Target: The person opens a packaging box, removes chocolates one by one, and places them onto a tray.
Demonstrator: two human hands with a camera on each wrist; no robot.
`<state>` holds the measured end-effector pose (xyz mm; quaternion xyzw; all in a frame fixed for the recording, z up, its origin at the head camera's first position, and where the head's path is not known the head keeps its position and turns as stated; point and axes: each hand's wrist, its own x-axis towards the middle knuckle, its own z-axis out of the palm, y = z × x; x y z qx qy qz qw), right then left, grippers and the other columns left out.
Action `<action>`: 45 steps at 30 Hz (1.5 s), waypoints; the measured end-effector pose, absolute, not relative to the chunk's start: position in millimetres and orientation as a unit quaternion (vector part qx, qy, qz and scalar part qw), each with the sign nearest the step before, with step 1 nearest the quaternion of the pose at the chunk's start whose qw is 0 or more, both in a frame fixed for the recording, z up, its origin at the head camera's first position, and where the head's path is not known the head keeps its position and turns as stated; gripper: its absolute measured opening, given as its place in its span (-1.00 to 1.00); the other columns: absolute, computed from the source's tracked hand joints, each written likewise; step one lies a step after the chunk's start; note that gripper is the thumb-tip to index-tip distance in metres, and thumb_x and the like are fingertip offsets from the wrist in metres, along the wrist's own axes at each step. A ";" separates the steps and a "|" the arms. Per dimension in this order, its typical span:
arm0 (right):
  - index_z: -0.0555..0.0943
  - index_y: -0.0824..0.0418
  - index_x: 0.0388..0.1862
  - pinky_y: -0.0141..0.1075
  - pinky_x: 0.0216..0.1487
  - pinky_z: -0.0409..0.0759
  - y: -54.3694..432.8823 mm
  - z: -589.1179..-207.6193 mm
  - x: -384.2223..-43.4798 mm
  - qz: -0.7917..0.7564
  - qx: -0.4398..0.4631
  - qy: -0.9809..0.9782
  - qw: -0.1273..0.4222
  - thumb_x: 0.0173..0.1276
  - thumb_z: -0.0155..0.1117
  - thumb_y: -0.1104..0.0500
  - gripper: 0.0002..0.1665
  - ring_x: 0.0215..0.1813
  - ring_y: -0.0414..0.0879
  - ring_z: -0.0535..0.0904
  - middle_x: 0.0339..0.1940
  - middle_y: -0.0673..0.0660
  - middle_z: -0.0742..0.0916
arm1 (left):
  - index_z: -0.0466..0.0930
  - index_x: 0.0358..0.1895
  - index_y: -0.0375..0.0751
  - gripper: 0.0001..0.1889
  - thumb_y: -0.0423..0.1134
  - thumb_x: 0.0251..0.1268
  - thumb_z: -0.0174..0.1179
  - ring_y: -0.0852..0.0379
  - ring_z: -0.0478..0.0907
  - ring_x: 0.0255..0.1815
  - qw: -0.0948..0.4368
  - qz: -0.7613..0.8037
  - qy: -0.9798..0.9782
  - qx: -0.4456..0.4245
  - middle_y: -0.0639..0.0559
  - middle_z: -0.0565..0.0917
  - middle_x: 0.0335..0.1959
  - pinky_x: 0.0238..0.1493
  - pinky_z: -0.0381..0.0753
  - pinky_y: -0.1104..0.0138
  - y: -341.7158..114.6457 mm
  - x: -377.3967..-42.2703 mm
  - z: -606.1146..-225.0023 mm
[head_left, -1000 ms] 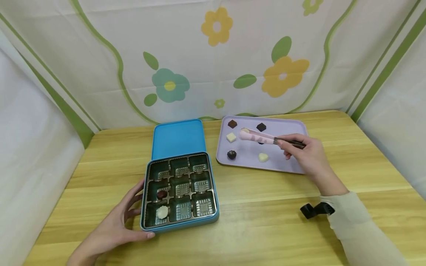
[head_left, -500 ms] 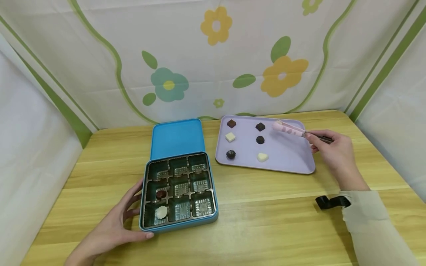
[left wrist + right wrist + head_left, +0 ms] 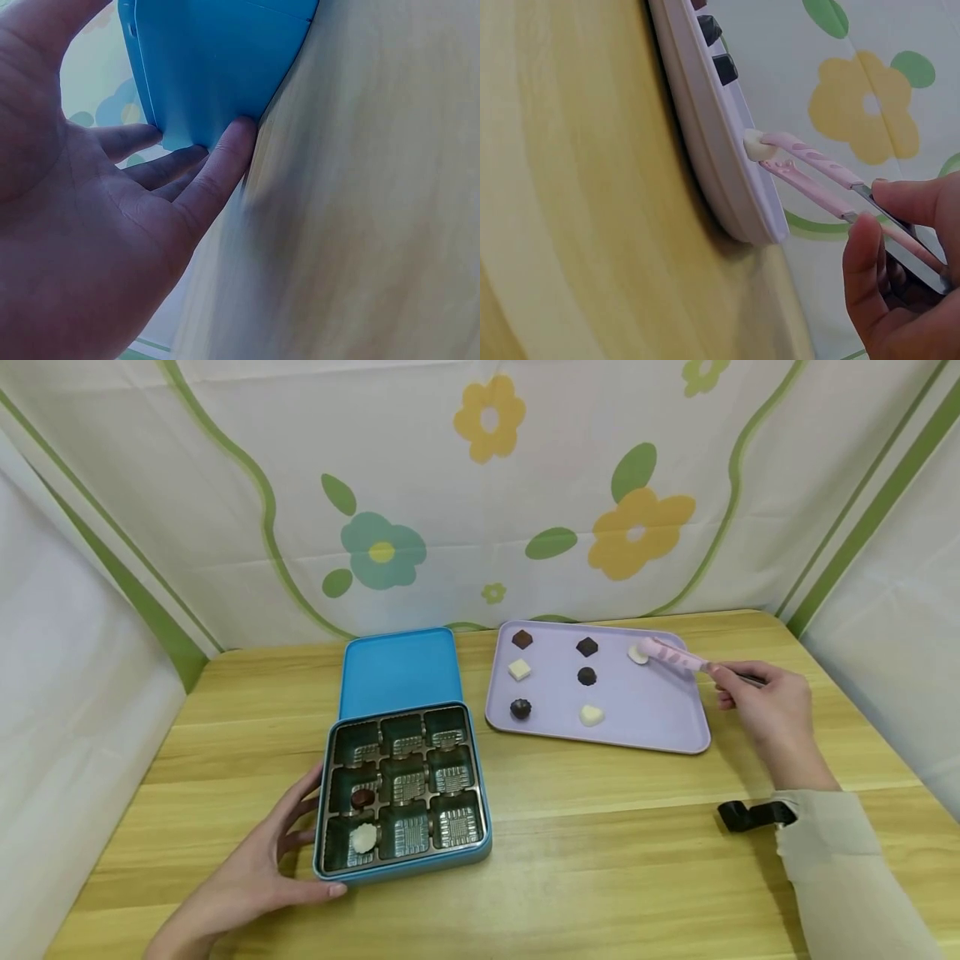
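My left hand point(image 3: 251, 860) steadies the blue tin point(image 3: 420, 860): fairly straight fingers touch its left side and the thumb lies along its front edge. Fingertips point(image 3: 238, 135) meet the tin's wall in the left wrist view. Inside, a divided insert bears a dark brown chocolate point(image 3: 363, 798) in the left middle compartment and a white chocolate point(image 3: 364, 837) in the front left one. Between thumb and fingers, my right hand point(image 3: 772, 710) pinches pink-tipped tongs point(image 3: 678, 655). Their tips are right at a round white chocolate point(image 3: 638, 654) on the lilac tray point(image 3: 645, 718), one tip touching it in the right wrist view.
Several other chocolates, among them a heart-shaped white one point(image 3: 592, 716) and a dark round one point(image 3: 521, 709), lie on the tray. The blue lid point(image 3: 401, 672) lies behind the tin. A flowered cloth point(image 3: 450, 485) hangs behind the wooden table point(image 3: 585, 860).
My right hand has moved right with the tongs and the white chocolate, then lowered it to the tray's back right, where it now rests. My left hand and the tin have stayed put.
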<state>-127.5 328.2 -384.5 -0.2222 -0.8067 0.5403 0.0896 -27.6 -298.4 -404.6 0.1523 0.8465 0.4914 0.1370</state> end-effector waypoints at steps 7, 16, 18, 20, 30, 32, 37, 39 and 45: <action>0.83 -0.15 -0.27 -0.47 -0.35 0.72 332.8 -382.8 -126.8 0.591 -0.232 -0.766 0.102 0.40 0.56 -0.05 -0.94 -0.45 -0.32 0.73 -0.48 -0.28 0.83 | -0.18 0.79 0.36 0.40 -0.29 0.03 0.71 0.75 0.20 0.40 0.143 0.490 0.848 0.144 -0.29 0.14 0.74 0.18 0.64 0.39 -298.3 -27.6 -403.6; 0.82 -0.08 -0.38 -0.47 -0.37 0.72 338.4 -384.6 -126.1 0.656 -0.257 -0.701 0.109 0.41 0.56 0.09 -0.87 -0.49 -0.28 0.72 -0.53 -0.16 0.81 | -0.18 0.79 0.36 0.40 -0.29 0.03 0.71 0.73 0.23 0.39 0.142 0.490 0.848 0.145 -0.30 0.17 0.73 0.17 0.65 0.38 -298.9 -27.3 -404.2; 0.82 -0.06 -0.38 -0.47 -0.38 0.72 339.5 -385.2 -126.5 0.664 -0.261 -0.692 0.110 0.40 0.57 0.10 -0.87 -0.50 -0.27 0.72 -0.54 -0.13 0.80 | -0.19 0.79 0.37 0.41 -0.29 0.03 0.70 0.74 0.23 0.39 0.143 0.490 0.847 0.145 -0.30 0.16 0.73 0.17 0.65 0.38 -299.1 -27.5 -404.2; 0.82 -0.07 -0.39 -0.47 -0.37 0.72 340.4 -386.1 -127.0 0.662 -0.265 -0.692 0.111 0.40 0.57 0.10 -0.86 -0.49 -0.27 0.73 -0.53 -0.13 0.80 | -0.19 0.79 0.36 0.41 -0.29 0.02 0.71 0.74 0.22 0.39 0.142 0.490 0.848 0.146 -0.30 0.15 0.73 0.17 0.64 0.38 -299.2 -27.6 -404.0; 0.82 -0.05 -0.36 -0.47 -0.36 0.73 339.8 -390.8 -128.3 0.666 -0.258 -0.693 0.094 0.41 0.56 0.12 -0.88 -0.47 -0.28 0.74 -0.50 -0.13 0.81 | -0.20 0.79 0.37 0.42 -0.28 0.01 0.71 0.74 0.23 0.38 0.143 0.488 0.849 0.145 -0.31 0.16 0.73 0.18 0.64 0.38 -298.9 -27.7 -403.6; 0.82 -0.06 -0.36 -0.47 -0.35 0.73 339.3 -391.4 -128.6 0.667 -0.258 -0.693 0.093 0.42 0.55 0.12 -0.87 -0.46 -0.28 0.74 -0.48 -0.13 0.81 | -0.20 0.79 0.37 0.42 -0.28 0.01 0.71 0.74 0.23 0.38 0.145 0.488 0.849 0.143 -0.31 0.16 0.73 0.17 0.64 0.38 -299.0 -27.9 -403.7; 0.83 -0.06 -0.38 -0.46 -0.33 0.74 337.2 -392.5 -129.6 0.679 -0.259 -0.681 0.087 0.42 0.55 0.13 -0.86 -0.46 -0.27 0.75 -0.47 -0.10 0.82 | -0.20 0.79 0.37 0.42 -0.29 0.02 0.71 0.74 0.23 0.39 0.143 0.490 0.847 0.147 -0.32 0.16 0.73 0.17 0.64 0.37 -299.0 -27.8 -404.0; 0.84 -0.05 -0.39 -0.46 -0.34 0.74 336.6 -392.8 -129.9 0.686 -0.256 -0.675 0.083 0.41 0.56 0.13 -0.86 -0.47 -0.26 0.75 -0.49 -0.09 0.82 | -0.20 0.79 0.36 0.42 -0.30 0.01 0.71 0.74 0.23 0.40 0.142 0.491 0.846 0.150 -0.32 0.15 0.73 0.18 0.64 0.38 -299.0 -27.8 -403.9; 0.82 -0.02 -0.40 -0.46 -0.36 0.73 337.4 -393.8 -129.4 0.697 -0.253 -0.665 0.086 0.41 0.56 0.10 -0.85 -0.50 -0.25 0.73 -0.52 -0.07 0.82 | -0.20 0.79 0.36 0.42 -0.30 0.01 0.71 0.75 0.19 0.41 0.140 0.491 0.846 0.152 -0.30 0.13 0.75 0.20 0.62 0.40 -298.9 -28.0 -403.7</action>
